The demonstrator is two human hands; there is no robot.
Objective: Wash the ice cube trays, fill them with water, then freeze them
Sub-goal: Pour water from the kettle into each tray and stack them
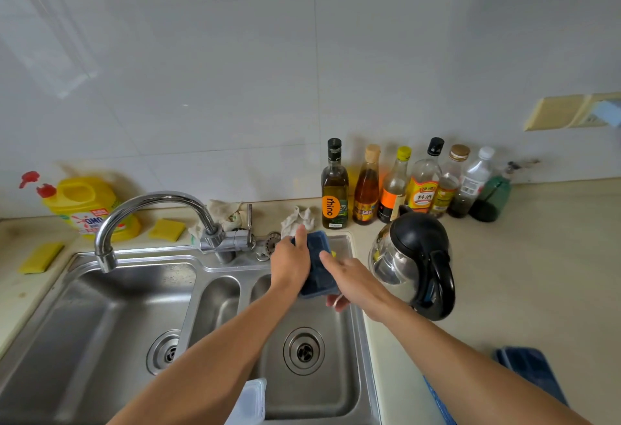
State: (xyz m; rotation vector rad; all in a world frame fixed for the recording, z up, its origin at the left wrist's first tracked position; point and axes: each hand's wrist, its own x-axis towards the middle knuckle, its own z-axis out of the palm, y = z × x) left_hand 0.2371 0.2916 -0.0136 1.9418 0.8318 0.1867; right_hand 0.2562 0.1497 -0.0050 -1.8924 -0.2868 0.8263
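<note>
The left hand [289,263] curls round one long edge of the dark blue plastic ice cube tray [317,273], the right hand [349,280] pinching the opposite edge, apt holds for something probably light, stiff and slippery.

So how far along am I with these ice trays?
Nothing looks finished. Washing is in hand: left hand grips the blue tray over the right basin, right hand holds its other edge. A second blue tray waits on the counter; filling and freezing remain.

A home kitchen: steel double sink [134,293] with tap [148,209], tiled wall [235,71], sauce bottles [396,185] (far right), kettle [416,256].
</note>
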